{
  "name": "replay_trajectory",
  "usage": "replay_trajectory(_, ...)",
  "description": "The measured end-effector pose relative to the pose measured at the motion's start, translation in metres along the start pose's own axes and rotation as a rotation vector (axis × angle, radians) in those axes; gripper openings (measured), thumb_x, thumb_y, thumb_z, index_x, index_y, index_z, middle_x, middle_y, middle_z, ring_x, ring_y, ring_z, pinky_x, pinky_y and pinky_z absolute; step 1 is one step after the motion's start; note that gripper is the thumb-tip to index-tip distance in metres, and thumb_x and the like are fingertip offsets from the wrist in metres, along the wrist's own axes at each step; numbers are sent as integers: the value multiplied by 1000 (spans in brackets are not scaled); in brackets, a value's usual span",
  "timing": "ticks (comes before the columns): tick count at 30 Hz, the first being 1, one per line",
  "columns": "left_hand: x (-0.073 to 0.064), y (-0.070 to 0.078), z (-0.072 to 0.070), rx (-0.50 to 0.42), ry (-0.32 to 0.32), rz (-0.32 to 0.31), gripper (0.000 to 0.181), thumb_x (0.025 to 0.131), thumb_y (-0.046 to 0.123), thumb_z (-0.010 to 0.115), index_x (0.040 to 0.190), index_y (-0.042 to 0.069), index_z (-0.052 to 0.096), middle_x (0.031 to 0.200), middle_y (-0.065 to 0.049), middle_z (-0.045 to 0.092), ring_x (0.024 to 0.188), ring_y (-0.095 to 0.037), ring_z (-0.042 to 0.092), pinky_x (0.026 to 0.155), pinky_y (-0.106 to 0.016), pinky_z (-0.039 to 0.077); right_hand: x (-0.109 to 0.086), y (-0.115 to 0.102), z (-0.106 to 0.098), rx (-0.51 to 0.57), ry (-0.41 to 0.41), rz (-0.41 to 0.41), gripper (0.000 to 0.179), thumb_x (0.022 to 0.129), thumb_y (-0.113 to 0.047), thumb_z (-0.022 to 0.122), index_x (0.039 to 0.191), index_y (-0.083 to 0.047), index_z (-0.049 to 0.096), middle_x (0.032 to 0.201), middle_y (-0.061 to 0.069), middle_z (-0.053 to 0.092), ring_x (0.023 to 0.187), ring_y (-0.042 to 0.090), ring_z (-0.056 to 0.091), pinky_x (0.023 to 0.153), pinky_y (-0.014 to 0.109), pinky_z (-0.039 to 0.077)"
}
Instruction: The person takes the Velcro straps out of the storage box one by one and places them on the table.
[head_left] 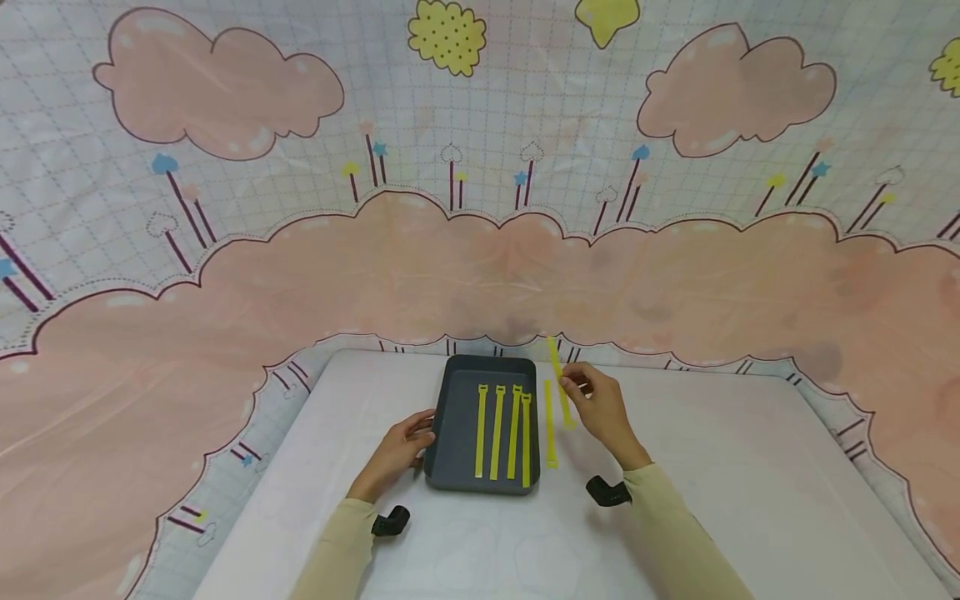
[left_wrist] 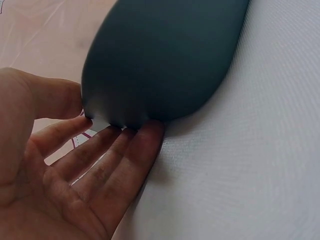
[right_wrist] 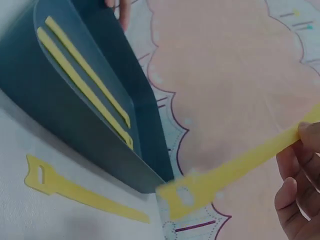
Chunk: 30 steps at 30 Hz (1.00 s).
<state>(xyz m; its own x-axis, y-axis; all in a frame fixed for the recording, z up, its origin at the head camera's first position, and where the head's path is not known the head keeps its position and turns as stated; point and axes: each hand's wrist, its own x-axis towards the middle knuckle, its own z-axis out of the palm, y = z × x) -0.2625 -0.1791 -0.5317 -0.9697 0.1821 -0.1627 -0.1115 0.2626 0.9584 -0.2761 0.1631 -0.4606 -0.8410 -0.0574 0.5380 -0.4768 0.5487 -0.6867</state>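
Note:
My right hand (head_left: 602,408) pinches a yellow hook-and-loop cable tie (right_wrist: 240,167) between thumb and fingers, right of the tray. Its wider, slotted head hangs toward the tray in the right wrist view. My left hand (left_wrist: 80,165) holds the left side of a dark grey tray (head_left: 456,450), thumb at the rim and fingertips against the outer wall. Several yellow cable ties (head_left: 497,433) lie side by side lengthwise in the tray, heads at the far end. Another yellow cable tie (right_wrist: 90,195) lies on the table just outside the tray's right wall, its slotted head toward me.
A white table (head_left: 720,483) spreads beneath everything. Behind it hangs a patterned cloth backdrop (head_left: 465,267) with pink clouds. A black wrist device (head_left: 392,522) sits at the left sleeve, and a similar black device (head_left: 608,492) at the right sleeve.

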Motion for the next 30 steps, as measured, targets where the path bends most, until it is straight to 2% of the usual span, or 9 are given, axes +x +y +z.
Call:
replay_trajectory(6,-2,-3,0,4,6,-10,49,99,9,55,147,12,45,146,-21,49,126,-36,55,71,-34,53,-4,11,-7,138,5,147,14,95,-17,66,101,-5,67,86,12,71,76,3,62,67,20,50)
replay_trajectory(9,-2,-3,0,-5,12,-16,49,99,9,55,147,12,46,146,-20,50,126,-35,56,71,-34,53,-6,15,-10,216,-15,237,16,96,-16,65,103,-2,66,90,14,69,77,1,62,67,20,49)
replay_trajectory(17,-4,1,-1,9,1,-12,50,99,9,55,148,10,44,147,-22,48,127,-38,54,72,-35,54,-9,17,-18,347,-73,485,17,97,-13,61,109,0,61,85,-3,63,77,8,61,64,25,51)
replay_trajectory(21,-5,3,-1,10,1,-17,50,99,9,55,148,10,44,147,-22,48,128,-38,54,73,-35,54,-11,22,-18,380,-101,551,18,97,-12,61,110,1,60,83,-5,63,78,9,62,64,25,51)
replay_trajectory(30,-4,3,1,6,9,-21,50,99,9,55,148,11,44,147,-22,48,128,-38,54,73,-35,54,-17,35,-12,395,-177,645,21,98,-14,60,114,0,58,90,-3,65,82,10,62,66,26,52)
